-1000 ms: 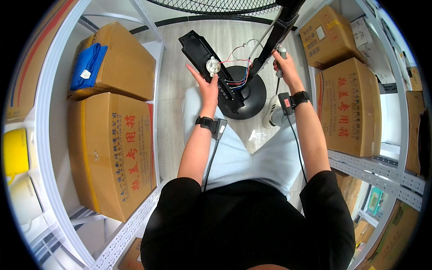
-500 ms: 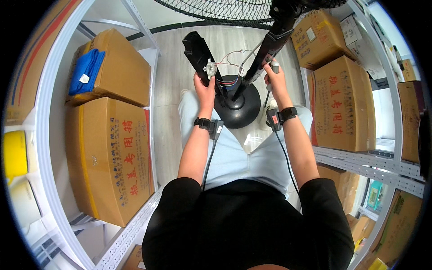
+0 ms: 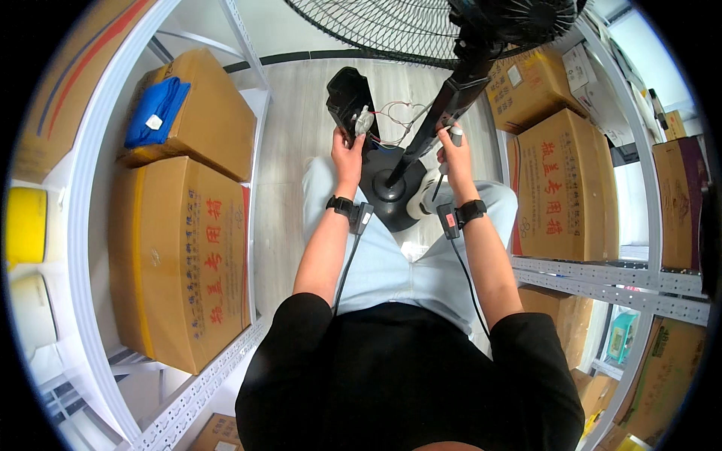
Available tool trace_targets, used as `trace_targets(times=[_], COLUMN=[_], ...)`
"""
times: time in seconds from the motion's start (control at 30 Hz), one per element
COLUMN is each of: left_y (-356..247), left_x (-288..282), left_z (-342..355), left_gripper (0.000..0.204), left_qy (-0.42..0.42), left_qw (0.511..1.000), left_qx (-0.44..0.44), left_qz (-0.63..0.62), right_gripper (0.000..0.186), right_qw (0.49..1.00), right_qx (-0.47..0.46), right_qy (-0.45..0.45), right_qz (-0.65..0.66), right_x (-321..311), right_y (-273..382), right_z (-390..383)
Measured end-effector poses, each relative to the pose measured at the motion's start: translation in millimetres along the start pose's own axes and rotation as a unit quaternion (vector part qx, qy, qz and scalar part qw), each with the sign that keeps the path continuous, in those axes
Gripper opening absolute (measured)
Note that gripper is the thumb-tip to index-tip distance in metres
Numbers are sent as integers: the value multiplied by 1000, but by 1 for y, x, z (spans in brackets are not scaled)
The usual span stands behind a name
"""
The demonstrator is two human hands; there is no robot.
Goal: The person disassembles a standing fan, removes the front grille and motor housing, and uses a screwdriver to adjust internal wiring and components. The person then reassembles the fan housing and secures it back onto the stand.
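A floor fan with a black wire grille stands before me, its black column leaning over a round black base. My left hand grips the lower end of a long black plastic cover, with a small clear-and-silver part by the thumb. Thin red and white wires loop from that part toward the column. My right hand is closed round a grey-handled screwdriver, its dark shaft pointing down. The fingers are beside the column; whether they touch it I cannot tell.
Metal shelving with large cardboard boxes lines the left side, a folded blue cloth on one. More boxes fill the right shelf. My knees flank the base, and a white shoe is beside it.
The cover and my left hand have shifted right, toward the column. My right hand has moved slightly down with the screwdriver. The fan head now shows lower in view.
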State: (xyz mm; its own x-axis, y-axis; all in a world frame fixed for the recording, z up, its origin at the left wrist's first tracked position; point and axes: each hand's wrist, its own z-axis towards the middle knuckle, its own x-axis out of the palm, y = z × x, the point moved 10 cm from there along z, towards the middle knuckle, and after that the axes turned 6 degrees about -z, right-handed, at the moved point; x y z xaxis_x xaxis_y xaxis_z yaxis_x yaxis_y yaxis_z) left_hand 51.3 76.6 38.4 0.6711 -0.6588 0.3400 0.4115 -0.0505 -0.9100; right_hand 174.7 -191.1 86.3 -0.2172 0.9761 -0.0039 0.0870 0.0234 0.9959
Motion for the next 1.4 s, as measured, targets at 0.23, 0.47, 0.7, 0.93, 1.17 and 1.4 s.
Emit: trace_targets(times=[0.23,0.47,0.7,0.93,1.17,1.4], left_y=[14,-9,-18,-5,3,2], left_x=[19,65,84,73,103,85], left_z=[5,4,15,20,16,13], left_gripper=[38,42,44,42,42,35], left_qy=[29,54,72,61,23,4], left_qw=[998,998,997,993,996,997], left_qx=[19,15,25,13,4,-14], left_qz=[44,-24,-17,105,-84,-76], right_gripper=[56,38,33,35,30,43], right_qw=[959,988,979,942,964,935], right_qx=[74,56,30,24,-27,48], right_qy=[115,122,193,328,263,345], right_qz=[247,69,-64,-70,-42,-60], right_x=[-12,-52,3,31,-17,45], right_y=[-26,-38,-49,-93,-119,-51], right_z=[19,106,150,149,193,130])
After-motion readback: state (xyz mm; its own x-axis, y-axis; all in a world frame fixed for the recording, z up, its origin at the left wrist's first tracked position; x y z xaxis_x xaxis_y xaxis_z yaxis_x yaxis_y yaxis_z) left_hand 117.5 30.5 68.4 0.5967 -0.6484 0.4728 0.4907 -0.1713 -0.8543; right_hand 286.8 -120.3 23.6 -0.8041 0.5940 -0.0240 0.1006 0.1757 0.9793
